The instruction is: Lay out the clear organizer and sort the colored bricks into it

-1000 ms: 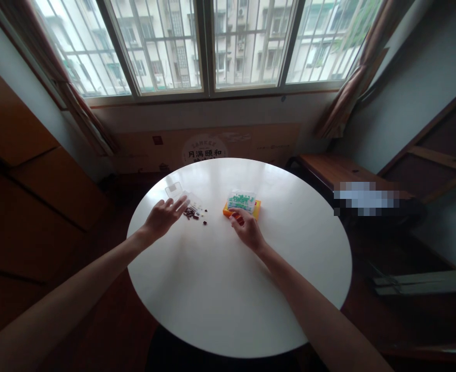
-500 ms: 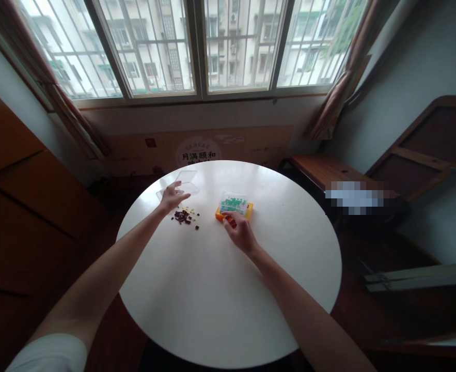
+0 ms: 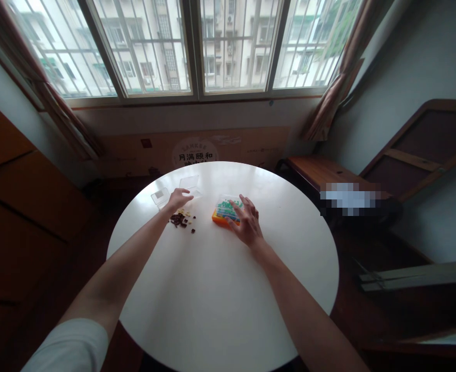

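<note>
On the round white table (image 3: 220, 289) my left hand (image 3: 177, 199) reaches over a small heap of dark red and yellow pieces (image 3: 181, 219) toward two clear plastic lids (image 3: 175, 188), fingers loosely curled; whether it touches a lid I cannot tell. My right hand (image 3: 245, 225) rests with spread fingers on a stack of small boxes (image 3: 220, 211): a clear one with green pieces on top of an orange one.
A wide barred window runs behind the table, with a cardboard panel leaning below it. A wooden bench (image 3: 328, 175) stands at the right, a brown cabinet (image 3: 18, 196) at the left, and a folded wooden frame (image 3: 425, 150) at the far right.
My right hand has opened and moved up onto the stacked boxes. My left hand has shifted slightly away from the loose pieces toward the clear lids.
</note>
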The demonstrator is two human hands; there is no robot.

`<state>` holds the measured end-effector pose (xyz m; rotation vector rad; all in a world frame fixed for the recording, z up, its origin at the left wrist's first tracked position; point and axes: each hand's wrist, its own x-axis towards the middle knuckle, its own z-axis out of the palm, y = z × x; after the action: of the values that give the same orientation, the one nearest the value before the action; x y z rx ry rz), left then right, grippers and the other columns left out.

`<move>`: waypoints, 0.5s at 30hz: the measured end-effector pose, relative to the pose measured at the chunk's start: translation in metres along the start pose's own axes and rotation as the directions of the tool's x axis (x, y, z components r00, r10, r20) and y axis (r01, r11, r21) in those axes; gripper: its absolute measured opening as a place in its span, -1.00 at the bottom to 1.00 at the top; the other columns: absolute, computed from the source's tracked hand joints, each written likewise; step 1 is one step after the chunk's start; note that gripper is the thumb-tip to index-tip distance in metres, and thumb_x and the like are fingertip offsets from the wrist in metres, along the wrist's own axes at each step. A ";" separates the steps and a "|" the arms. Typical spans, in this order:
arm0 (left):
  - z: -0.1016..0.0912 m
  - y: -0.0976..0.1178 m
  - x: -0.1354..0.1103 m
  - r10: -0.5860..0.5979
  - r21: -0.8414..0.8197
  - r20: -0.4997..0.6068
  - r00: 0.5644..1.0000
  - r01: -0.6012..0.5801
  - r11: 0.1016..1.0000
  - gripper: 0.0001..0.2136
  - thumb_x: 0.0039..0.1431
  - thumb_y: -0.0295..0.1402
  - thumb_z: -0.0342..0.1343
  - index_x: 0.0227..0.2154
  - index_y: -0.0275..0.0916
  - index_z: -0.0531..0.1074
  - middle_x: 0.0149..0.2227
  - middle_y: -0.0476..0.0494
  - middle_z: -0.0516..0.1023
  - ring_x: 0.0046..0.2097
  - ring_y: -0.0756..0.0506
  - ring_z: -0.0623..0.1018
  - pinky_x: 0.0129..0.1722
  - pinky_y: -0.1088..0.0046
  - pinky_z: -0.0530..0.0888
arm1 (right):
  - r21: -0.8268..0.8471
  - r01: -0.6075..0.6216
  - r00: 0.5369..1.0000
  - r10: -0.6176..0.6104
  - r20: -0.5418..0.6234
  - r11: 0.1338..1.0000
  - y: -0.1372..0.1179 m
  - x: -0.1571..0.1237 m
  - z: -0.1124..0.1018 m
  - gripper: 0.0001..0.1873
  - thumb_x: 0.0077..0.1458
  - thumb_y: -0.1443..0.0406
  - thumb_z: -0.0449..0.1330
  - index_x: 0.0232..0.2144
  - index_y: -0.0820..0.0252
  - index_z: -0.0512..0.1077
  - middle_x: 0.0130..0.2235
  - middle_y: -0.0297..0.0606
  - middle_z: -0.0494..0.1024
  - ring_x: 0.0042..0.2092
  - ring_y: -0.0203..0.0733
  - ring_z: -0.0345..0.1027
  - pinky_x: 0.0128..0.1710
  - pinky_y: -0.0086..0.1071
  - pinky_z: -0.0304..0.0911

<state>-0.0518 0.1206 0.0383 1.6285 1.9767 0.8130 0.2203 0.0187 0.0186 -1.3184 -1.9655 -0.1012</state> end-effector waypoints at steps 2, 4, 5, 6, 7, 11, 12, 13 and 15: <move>-0.004 0.005 -0.001 -0.029 -0.058 0.014 0.999 0.030 0.998 -0.63 -0.13 -0.24 0.24 -0.23 -0.32 0.50 -0.16 -0.26 0.53 -0.07 -0.19 0.49 -0.10 0.37 0.39 | 0.037 -0.027 1.000 0.026 0.017 0.999 0.002 0.000 0.004 -0.50 0.11 0.15 0.11 0.10 0.09 0.27 0.26 -0.09 0.05 0.25 0.11 -0.08 0.16 0.00 0.03; -0.010 0.011 -0.005 -0.061 -0.115 0.002 0.998 0.060 0.992 -0.65 -0.12 -0.24 0.23 -0.25 -0.35 0.51 -0.17 -0.28 0.53 -0.06 -0.20 0.48 -0.08 0.35 0.39 | 0.102 -0.051 0.999 0.051 0.008 0.993 0.005 0.002 0.007 -0.55 0.12 0.16 0.10 0.06 0.12 0.31 0.25 -0.07 0.04 0.26 0.10 -0.06 0.15 0.01 0.05; -0.013 0.015 -0.008 -0.074 -0.135 -0.022 0.997 0.071 0.988 -0.64 -0.11 -0.24 0.23 -0.25 -0.36 0.50 -0.16 -0.30 0.53 -0.05 -0.22 0.48 -0.07 0.32 0.39 | 0.141 -0.060 0.998 0.060 0.001 0.988 0.006 0.003 0.008 -0.58 0.12 0.17 0.10 0.03 0.13 0.33 0.25 -0.07 0.05 0.25 0.10 -0.05 0.14 0.02 0.07; -0.015 0.019 -0.012 -0.071 -0.147 -0.059 0.996 0.062 0.987 -0.64 -0.10 -0.24 0.22 -0.23 -0.36 0.50 -0.13 -0.31 0.52 -0.04 -0.24 0.47 -0.05 0.28 0.38 | 0.182 -0.065 0.998 0.068 -0.006 0.981 0.008 0.004 0.009 -0.60 0.12 0.18 0.09 0.01 0.13 0.34 0.24 -0.07 0.06 0.25 0.10 -0.03 0.13 0.03 0.09; -0.017 0.022 -0.018 -0.041 -0.149 -0.105 0.994 0.025 0.989 -0.64 -0.08 -0.24 0.20 -0.21 -0.35 0.49 -0.11 -0.32 0.50 -0.01 -0.25 0.46 -0.01 0.24 0.36 | 0.223 -0.068 0.997 0.072 -0.012 0.973 0.010 0.005 0.010 -0.62 0.12 0.18 0.09 -0.01 0.12 0.35 0.23 -0.08 0.08 0.24 0.10 -0.01 0.12 0.04 0.10; -0.015 0.030 -0.051 0.258 -0.152 -0.243 0.935 -0.299 0.942 -0.66 0.01 -0.24 0.15 -0.15 -0.28 0.45 0.05 -0.28 0.39 0.16 -0.25 0.30 0.09 0.13 0.30 | 0.340 -0.072 0.994 0.095 -0.051 0.938 0.016 0.007 0.011 -0.68 0.08 0.16 0.14 -0.12 0.11 0.40 0.11 -0.08 0.19 0.16 0.06 0.12 0.10 0.02 0.15; -0.012 0.030 -0.061 0.320 -0.189 -0.209 0.924 -0.359 0.914 -0.65 0.02 -0.21 0.14 -0.13 -0.26 0.43 0.08 -0.27 0.36 0.17 -0.24 0.29 0.07 0.14 0.33 | 0.358 -0.078 0.992 0.108 -0.063 0.930 0.017 0.007 0.010 -0.69 0.05 0.14 0.17 -0.15 0.12 0.41 0.07 -0.08 0.21 0.12 0.05 0.16 0.09 0.01 0.17; -0.007 0.029 -0.072 0.375 -0.245 -0.160 0.913 -0.404 0.881 -0.63 0.04 -0.19 0.13 -0.10 -0.25 0.41 0.08 -0.26 0.36 0.15 -0.22 0.32 0.04 0.16 0.36 | 0.372 -0.084 0.990 0.120 -0.075 0.924 0.017 0.007 0.009 -0.69 0.02 0.13 0.20 -0.19 0.13 0.41 0.03 -0.09 0.22 0.08 0.03 0.19 0.07 0.00 0.20; 0.002 0.027 -0.092 0.449 -0.348 -0.068 0.891 -0.443 0.826 -0.57 0.04 -0.19 0.15 -0.02 -0.22 0.35 0.07 -0.25 0.37 0.10 -0.21 0.37 0.00 0.17 0.41 | 0.394 -0.079 0.986 0.130 -0.104 0.916 0.014 0.007 0.003 -0.68 -0.02 0.11 0.24 -0.23 0.13 0.42 -0.03 -0.11 0.22 0.03 0.01 0.22 0.04 -0.02 0.23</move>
<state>-0.0130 0.0346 0.0532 1.8794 1.3330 1.2428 0.2288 0.0320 0.0167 -1.1204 -1.6933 0.2413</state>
